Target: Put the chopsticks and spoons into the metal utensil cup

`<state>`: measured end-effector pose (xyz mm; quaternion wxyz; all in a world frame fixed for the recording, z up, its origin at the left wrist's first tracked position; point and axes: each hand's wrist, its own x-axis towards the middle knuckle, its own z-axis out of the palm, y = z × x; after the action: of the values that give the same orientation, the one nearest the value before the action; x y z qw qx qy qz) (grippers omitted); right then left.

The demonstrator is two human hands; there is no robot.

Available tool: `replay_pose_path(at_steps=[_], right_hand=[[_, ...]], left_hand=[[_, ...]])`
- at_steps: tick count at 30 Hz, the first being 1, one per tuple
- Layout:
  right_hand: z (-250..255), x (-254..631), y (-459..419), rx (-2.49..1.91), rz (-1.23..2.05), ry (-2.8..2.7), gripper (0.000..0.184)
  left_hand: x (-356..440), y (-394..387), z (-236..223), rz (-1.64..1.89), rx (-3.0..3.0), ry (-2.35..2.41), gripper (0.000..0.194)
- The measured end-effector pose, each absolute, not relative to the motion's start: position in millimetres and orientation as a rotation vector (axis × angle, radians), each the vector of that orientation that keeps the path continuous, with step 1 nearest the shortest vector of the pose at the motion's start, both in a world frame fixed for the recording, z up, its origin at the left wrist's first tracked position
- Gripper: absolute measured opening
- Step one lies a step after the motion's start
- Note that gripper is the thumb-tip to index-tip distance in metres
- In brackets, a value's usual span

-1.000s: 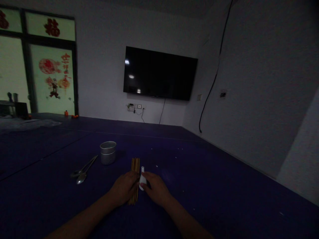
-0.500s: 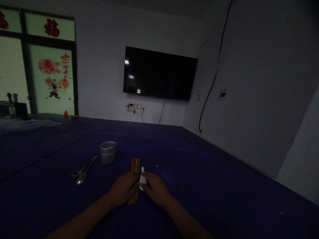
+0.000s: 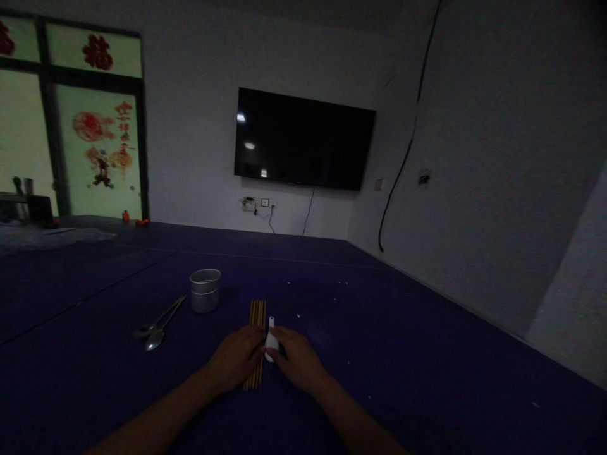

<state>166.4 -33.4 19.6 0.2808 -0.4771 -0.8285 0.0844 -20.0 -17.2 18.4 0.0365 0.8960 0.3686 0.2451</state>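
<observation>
Several wooden chopsticks lie side by side in a bundle on the dark purple surface. Across their middle rests my left hand, its fingers closed over them; the middle of the bundle is hidden beneath it. Right beside the chopsticks is a white soup spoon, its handle pointing away from me. My right hand grips this spoon from the right, thumb near the bowl and fingers by the handle. The fingertips of both hands almost meet between the two things.
A metal cup stands upright to the left of the chopsticks. Metal spoons lie left of the cup, their handles converging. Small white scraps dot the purple surface. A television hangs on the far wall.
</observation>
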Motion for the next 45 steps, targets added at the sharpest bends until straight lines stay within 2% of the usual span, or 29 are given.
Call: replay_pose_path(at_steps=[45], right_hand=[[16.1, 167.3, -31.8, -1.246, 0.215, -2.205, 0.04]], left_hand=[[-19.3, -17.3, 20.9, 0.719, 2.74, 1.162, 0.028]])
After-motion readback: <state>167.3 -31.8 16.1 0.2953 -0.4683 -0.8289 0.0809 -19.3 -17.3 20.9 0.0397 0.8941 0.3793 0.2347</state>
